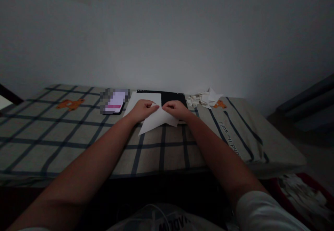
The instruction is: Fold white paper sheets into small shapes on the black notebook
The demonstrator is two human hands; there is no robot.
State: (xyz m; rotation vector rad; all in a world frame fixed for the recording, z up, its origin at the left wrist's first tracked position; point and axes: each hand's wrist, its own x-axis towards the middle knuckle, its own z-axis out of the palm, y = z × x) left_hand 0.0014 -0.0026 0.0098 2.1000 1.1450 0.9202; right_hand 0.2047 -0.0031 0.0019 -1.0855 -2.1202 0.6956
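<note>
A white sheet of paper (pixel 156 120) lies partly folded on a checked cloth (pixel 78 133), its lower corner pointing toward me. My left hand (pixel 142 110) and my right hand (pixel 175 108) both pinch its upper edge, fingertips nearly meeting at the middle. Under the paper sits a black board (pixel 173 97), with another white sheet (pixel 141 98) on its left part.
A phone with a lit screen (pixel 114 102) lies left of the paper. A heap of folded white paper pieces (pixel 206 98) sits at the back right. The cloth-covered surface ends against a plain wall (pixel 167 32). Red fabric (pixel 300 189) lies low at right.
</note>
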